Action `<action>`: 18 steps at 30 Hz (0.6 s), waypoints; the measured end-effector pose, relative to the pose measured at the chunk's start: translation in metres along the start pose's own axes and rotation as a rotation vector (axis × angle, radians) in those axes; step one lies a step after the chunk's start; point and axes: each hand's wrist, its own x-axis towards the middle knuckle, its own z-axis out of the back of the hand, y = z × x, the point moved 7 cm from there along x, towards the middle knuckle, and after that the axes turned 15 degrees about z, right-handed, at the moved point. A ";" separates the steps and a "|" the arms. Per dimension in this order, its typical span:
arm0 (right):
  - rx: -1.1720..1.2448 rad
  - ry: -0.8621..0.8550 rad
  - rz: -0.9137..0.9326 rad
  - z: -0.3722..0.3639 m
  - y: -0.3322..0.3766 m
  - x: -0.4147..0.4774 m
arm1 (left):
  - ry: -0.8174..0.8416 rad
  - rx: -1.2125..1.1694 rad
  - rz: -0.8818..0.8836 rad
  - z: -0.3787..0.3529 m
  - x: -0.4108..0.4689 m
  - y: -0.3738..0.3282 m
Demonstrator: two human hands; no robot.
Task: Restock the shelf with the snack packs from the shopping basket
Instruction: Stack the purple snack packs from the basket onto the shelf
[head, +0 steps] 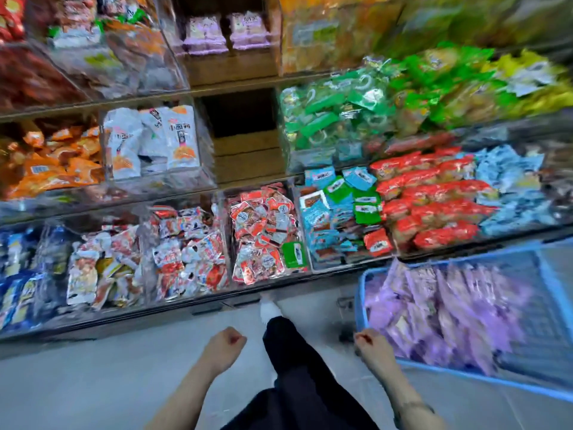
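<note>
A blue shopping basket stands at the lower right, filled with several purple snack packs. My right hand is curled into a fist right at the basket's near left corner, with nothing visible in it. My left hand is also a fist, empty, low over the floor in front of the shelf. High on the shelf, two matching purple packs stand in a brown compartment. Below them an empty dark compartment opens. The picture is blurred by motion.
The shelf's clear bins hold orange packs, white packs, green packs, red packs and red-white packs. My black-trousered leg and white shoe stand on the grey floor.
</note>
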 end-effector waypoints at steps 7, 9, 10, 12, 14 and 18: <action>0.205 -0.229 -0.152 0.048 -0.083 -0.048 | 0.065 -0.026 -0.033 -0.052 -0.043 -0.018; 0.215 -0.279 -0.171 0.071 -0.098 -0.048 | 0.071 -0.023 -0.054 -0.063 -0.049 -0.034; 0.215 -0.303 -0.179 0.083 -0.107 -0.047 | 0.074 -0.029 -0.065 -0.069 -0.051 -0.044; 0.233 -0.354 -0.195 0.111 -0.126 -0.044 | 0.065 -0.015 -0.092 -0.082 -0.056 -0.067; 0.265 -0.400 -0.220 0.142 -0.148 -0.038 | 0.060 0.011 -0.131 -0.100 -0.060 -0.094; 0.410 -0.455 -0.255 0.206 -0.188 -0.013 | 0.054 0.048 -0.193 -0.142 -0.064 -0.156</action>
